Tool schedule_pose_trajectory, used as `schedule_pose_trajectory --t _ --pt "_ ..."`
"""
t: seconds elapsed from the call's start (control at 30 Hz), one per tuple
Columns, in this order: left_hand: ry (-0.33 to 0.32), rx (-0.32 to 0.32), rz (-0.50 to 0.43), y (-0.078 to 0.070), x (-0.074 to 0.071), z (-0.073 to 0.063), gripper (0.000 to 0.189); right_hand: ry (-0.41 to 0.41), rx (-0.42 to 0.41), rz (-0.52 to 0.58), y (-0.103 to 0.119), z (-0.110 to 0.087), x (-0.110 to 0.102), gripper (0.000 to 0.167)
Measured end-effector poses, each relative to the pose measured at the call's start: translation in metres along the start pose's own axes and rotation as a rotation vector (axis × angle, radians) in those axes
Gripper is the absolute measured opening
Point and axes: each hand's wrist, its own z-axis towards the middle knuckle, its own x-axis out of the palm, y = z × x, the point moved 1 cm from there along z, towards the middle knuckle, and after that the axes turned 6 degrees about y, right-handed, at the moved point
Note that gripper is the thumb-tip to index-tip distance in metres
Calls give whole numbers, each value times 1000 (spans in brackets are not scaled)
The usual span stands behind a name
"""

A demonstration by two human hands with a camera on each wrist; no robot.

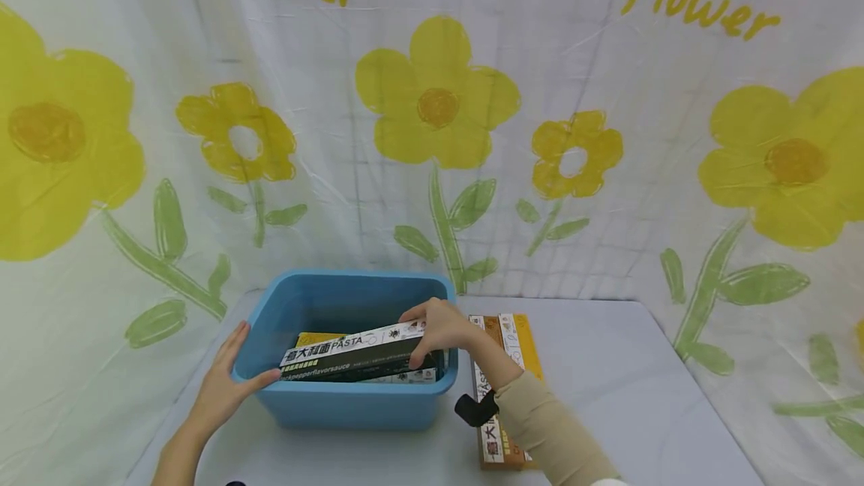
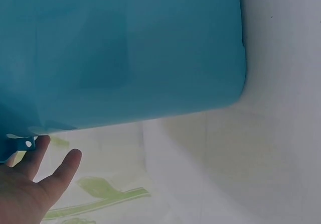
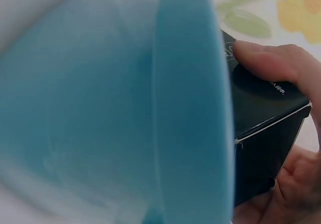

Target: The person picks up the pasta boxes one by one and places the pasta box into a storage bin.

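Note:
A black and white pasta box point(image 1: 354, 355) lies tilted inside the blue plastic bin point(image 1: 351, 405), its right end higher. My right hand point(image 1: 439, 332) grips that right end, thumb on the near side and fingers over the far side. In the right wrist view, the box's dark end point(image 3: 266, 153) sits between thumb and fingers, partly hidden by the bin wall. My left hand point(image 1: 219, 385) touches the bin's left front corner with fingers spread outside and thumb by the rim, close to the box's left end. In the left wrist view, the left hand's fingers point(image 2: 60, 176) look fairly straight.
Under the held box, a yellow box point(image 1: 313, 337) and another box's white edge point(image 1: 405, 376) show in the bin. Right of the bin, a brown pasta box point(image 1: 496, 411) and a yellow box point(image 1: 529, 351) lie side by side on the white table point(image 1: 607, 388). A flower-printed curtain point(image 1: 324, 193) hangs behind.

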Motion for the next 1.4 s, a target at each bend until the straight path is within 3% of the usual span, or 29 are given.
schedule_pose_trajectory --t 0.27,0.67,1.0,1.17,1.4 --pt "-4 -7 7 -1 5 1 103 18 37 -30 4 9 13 62" --pt "3 -17 7 -2 4 1 103 37 22 -113 12 15 15 64" --pt "2 -26 6 -1 2 0 104 198 33 -235 11 12 16 68" --pt "-1 -32 2 -2 2 0 103 240 80 -146 5 6 13 55" --pt "2 -40 5 -3 1 0 103 56 -25 61 -6 -20 -3 48"
